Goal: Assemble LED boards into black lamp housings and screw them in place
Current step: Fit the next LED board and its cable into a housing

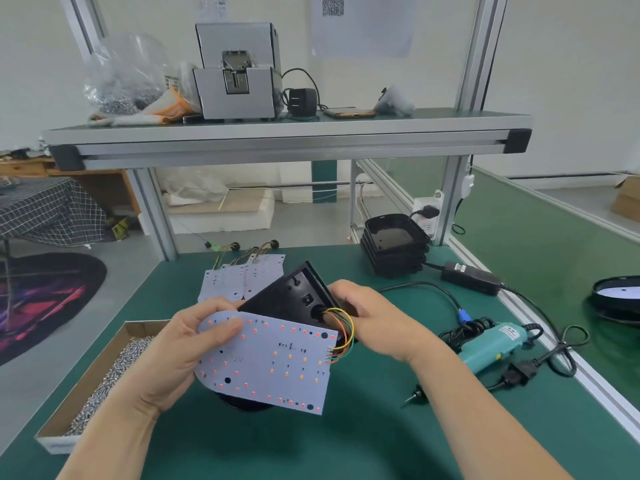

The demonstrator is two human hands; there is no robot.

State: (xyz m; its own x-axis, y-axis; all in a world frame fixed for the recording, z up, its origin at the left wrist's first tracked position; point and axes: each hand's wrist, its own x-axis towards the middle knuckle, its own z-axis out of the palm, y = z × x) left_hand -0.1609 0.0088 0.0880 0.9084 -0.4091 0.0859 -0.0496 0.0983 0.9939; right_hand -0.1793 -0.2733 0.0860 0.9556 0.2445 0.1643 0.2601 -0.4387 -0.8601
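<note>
While the left hand (180, 348) pinches the flat white LED board (273, 365), the right hand (367, 317) grips the tilted black plastic lamp housing (291, 296), coloured wires (343, 334) joining both.

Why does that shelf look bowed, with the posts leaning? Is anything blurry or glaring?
Head view: the wide-angle lens bows the shelf and tilts the posts; light is soft and even, with faint shadows; the LED board in the left hand is sharp; the wall papers are blurred; the housing stack gleams faintly.

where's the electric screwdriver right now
In the head view, the teal electric screwdriver lies on the green mat at the right, beside the right hand, amid black cables.
</note>
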